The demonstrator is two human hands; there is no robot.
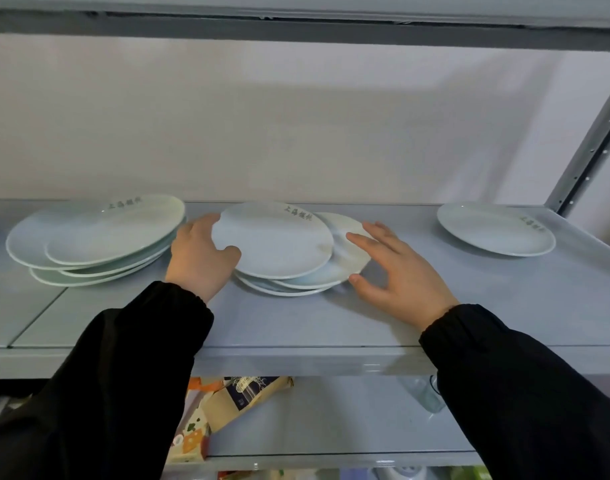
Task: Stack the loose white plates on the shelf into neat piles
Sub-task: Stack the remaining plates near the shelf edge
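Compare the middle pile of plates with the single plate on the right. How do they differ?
The middle pile holds several plates, stacked askew; the right plate lies alone. The left hand grips the middle pile's top plate and the open right hand is at its edge; the right plate is untouched. Both are white, bear dark characters, and rest on the same shelf.

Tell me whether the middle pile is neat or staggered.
Staggered: the top plate sits offset left, and the lower plates jut out on the right.
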